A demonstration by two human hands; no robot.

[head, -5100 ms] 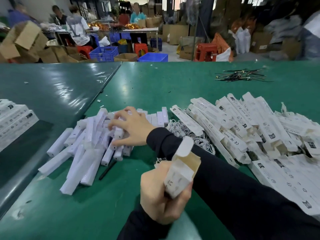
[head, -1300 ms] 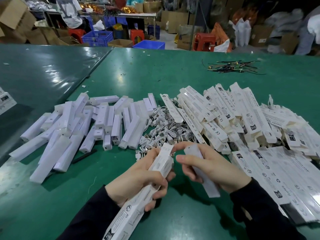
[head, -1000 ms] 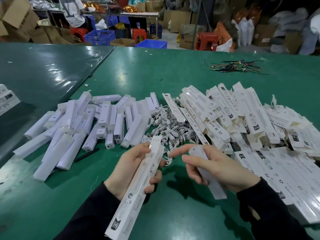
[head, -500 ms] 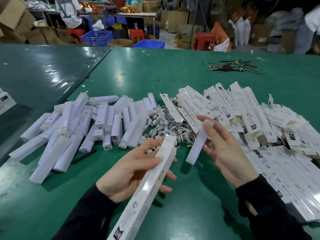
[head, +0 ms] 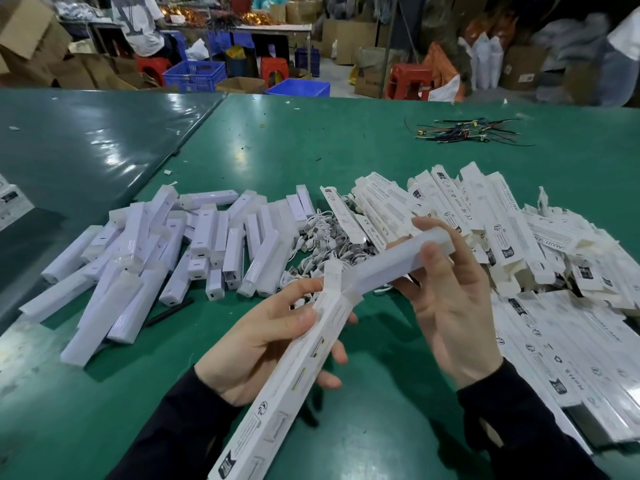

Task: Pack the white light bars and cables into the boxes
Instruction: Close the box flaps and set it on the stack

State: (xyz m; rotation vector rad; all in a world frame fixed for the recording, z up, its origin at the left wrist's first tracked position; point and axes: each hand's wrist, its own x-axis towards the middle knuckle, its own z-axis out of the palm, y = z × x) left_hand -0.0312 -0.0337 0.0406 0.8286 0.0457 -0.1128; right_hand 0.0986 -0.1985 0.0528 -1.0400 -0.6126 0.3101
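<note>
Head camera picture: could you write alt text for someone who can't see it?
A person's right hand feeds a white light bar into the open end of a long white box held by the left hand. Behind them on the green table lie loose light bars, coiled cables and empty boxes.

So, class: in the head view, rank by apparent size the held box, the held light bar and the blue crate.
1. Box, nearest camera.
2. Light bar.
3. Blue crate, farther away, so true size unsure.
</note>
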